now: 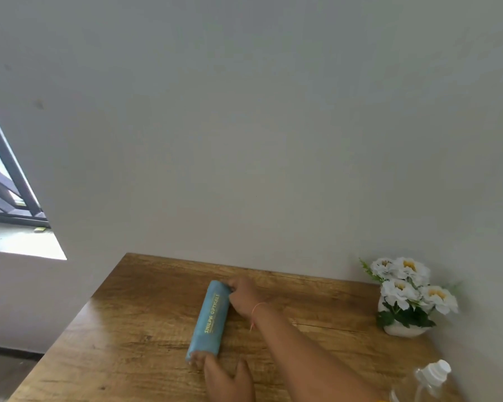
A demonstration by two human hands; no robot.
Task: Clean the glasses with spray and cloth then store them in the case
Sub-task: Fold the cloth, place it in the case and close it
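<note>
Case [211, 314]: blue, yellow lettering, lid closed, lying mid-bench [128, 329], long axis running from the far edge toward the near edge, slightly skewed. Right hand [244, 297] is curled round its far end. Left hand [227, 378] holds the near end, fingers wrapped over the tip, thumb out to the side. Both are grasping the case, and it sits flat on the wood.

Risks from here:
- My guess is they're either opening it or it's just been closed. If opening: a stiff lid popped with grip only at the two ends could make the case jump or twist, and whatever's inside could slide out onto the bench.
- Spray bottle [427, 378] stands at the near right corner, right beside the right forearm. Pulling that arm back carelessly could knock it over or off the edge.
- Flower pot [404, 330] by the far right edge is well apart from the hands, so low risk.

Can't see or confirm:
- Glasses aren't visible. They may be in the case, can't tell.
- No cloth in view.
- Spray bottle is cut off by the frame, so its fill level is unreadable.
- Left hand is partly cropped at the bottom; the case's hinge and seam aren't discernible.
</note>
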